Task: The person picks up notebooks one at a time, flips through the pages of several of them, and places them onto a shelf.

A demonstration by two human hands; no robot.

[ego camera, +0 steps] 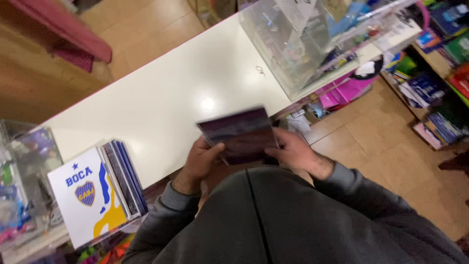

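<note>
Above the near edge of the white counter (161,107), the left hand (199,160) and right hand (293,151) each clasp one side of a blurred dark purple notebook (239,134), apparently mid-inspection; setting it down would need bare counter. A clear plastic box (288,44) holds indistinct colourful goods; notebooks (97,190) stand stacked at left.

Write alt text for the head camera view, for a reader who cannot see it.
Both hands, left hand and right hand, hold a blurred dark purple booklet over the edge of a white counter. A stack of notebooks with a white, blue and yellow cover lies on the counter to the left; a clear plastic display box stands at its far end.
</note>
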